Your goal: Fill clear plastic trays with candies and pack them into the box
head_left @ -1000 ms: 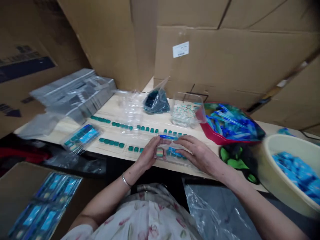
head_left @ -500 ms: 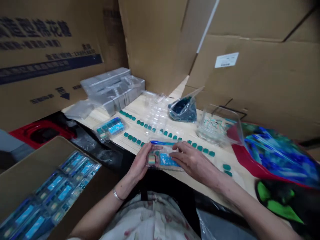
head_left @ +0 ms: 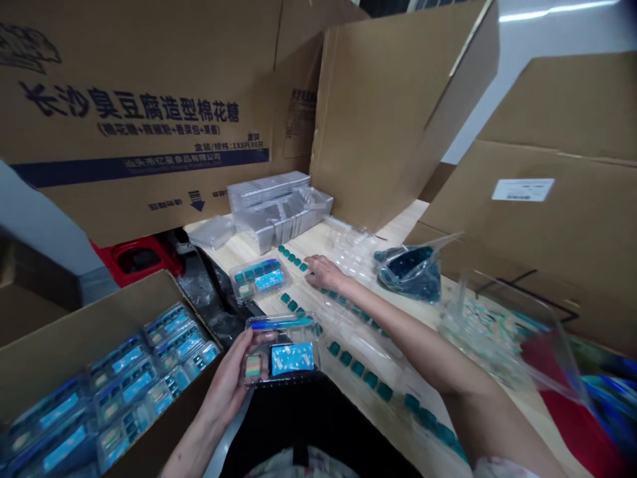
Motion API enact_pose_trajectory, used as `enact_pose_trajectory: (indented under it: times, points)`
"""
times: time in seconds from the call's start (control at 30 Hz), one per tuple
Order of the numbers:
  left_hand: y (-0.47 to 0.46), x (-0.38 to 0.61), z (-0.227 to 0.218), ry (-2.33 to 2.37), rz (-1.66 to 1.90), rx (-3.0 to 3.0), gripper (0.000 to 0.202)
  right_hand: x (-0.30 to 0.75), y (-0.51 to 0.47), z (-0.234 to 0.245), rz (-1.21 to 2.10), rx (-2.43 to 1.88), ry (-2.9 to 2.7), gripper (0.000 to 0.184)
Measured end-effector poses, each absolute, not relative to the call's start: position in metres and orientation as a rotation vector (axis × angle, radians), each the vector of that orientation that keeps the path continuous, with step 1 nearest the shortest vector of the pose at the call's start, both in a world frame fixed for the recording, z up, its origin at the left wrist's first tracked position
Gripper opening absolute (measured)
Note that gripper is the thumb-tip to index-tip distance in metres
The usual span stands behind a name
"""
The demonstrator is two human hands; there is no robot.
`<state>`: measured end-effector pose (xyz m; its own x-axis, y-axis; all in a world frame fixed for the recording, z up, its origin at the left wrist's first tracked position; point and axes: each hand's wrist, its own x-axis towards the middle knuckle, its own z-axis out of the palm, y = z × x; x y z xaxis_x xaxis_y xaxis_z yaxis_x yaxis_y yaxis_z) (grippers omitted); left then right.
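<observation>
My left hand (head_left: 226, 385) grips a filled clear plastic clamshell pack (head_left: 281, 350) by its left end, holding it above my lap; it shows a blue pen, a blue card and a striped block. My right hand (head_left: 321, 271) is stretched far forward over the wooden table (head_left: 398, 425), its fingers resting on the row of small teal squares (head_left: 293, 257) beside empty clear trays (head_left: 355, 249). Another filled pack (head_left: 257, 277) lies on the table just left of that hand.
An open cardboard box (head_left: 74, 332) at lower left holds several filled packs. Stacked clear trays (head_left: 279, 206) sit at the table's back. A bag of dark pieces (head_left: 411, 269), a clear tub (head_left: 497, 318) and a red tray (head_left: 572, 405) lie to the right. Large cartons wall the table.
My view swung left. My right hand let go of the pack and reached forward to the teal squares; my left hand drew the pack off the table toward me.
</observation>
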<state>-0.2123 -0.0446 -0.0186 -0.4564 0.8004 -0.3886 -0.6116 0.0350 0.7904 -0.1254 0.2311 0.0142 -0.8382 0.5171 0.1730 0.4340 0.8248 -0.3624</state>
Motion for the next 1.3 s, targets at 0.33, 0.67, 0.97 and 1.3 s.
enact_pose_trajectory:
  times: [0.33, 0.67, 0.97, 1.3]
  points:
    - [-0.048, -0.231, -0.034, 1.181, 1.668, 0.146, 0.043, -0.168, 0.250, 0.002, 0.281, -0.914, -3.125, 0.053]
    - [-0.043, -0.234, -0.037, 1.149, 1.702, 0.144, 0.041, -0.193, 0.232, -0.006, 0.089, -1.028, -3.056, 0.061]
    - [-0.040, -0.235, -0.033, 1.155, 1.721, 0.113, 0.039, -0.179, 0.250, 0.016, -0.137, -0.849, -2.957, 0.043]
    - [-0.015, -0.222, -0.015, 1.000, 1.812, 0.181, 0.036, -0.093, 0.219, 0.092, 1.563, -0.652, -1.695, 0.033]
